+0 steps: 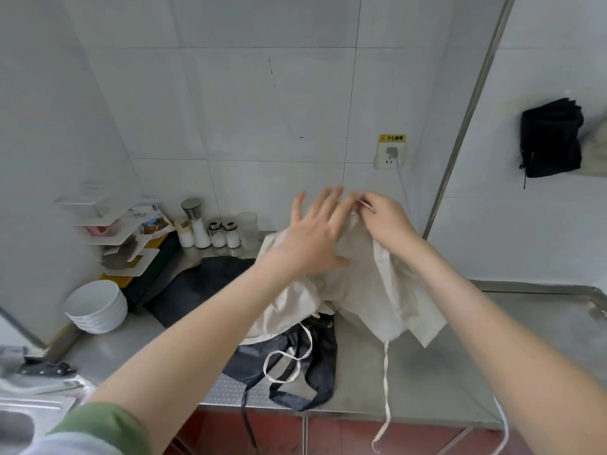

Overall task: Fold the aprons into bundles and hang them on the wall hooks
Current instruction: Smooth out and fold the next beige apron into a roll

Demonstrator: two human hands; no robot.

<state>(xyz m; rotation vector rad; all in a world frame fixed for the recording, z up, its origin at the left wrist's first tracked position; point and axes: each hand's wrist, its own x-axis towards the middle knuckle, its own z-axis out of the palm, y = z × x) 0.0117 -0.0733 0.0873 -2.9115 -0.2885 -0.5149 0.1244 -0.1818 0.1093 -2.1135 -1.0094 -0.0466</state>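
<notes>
Right hand [389, 221] apparently pinching apron [364, 290]; left hand [315, 236] blurred.

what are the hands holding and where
The right hand pinches the white apron at its top edge; the left hand lies open on it, gripping nothing.

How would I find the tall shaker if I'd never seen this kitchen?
Look at the white tiled wall, then down to the row of jars on the steel counter below it. The tall shaker is second from the left, rising above the rest with a shiny cap.
</notes>
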